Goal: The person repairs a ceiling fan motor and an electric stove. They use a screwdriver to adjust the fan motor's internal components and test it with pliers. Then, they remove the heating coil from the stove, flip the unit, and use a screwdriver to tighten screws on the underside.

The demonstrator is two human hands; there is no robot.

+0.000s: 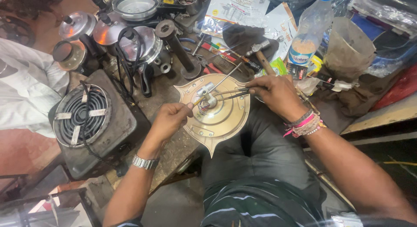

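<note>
Both hands [169, 120] [276, 94] on brass lid [221, 118]; white packets [234, 9] behind.

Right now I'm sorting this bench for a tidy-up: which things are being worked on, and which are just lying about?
In hand:
- brass-coloured plate
- thin rod in the left hand
- pliers in the right hand

Lying about:
- coil heater
- pressure cookers
- hammer
- plastic bottle
- screwdrivers

a grimy workbench [160, 94] carried a coil stove [87, 116], steel cooker lids [108, 31], a hammer [260, 53], a plastic bottle [310, 31] and printed papers [234, 9].
</note>
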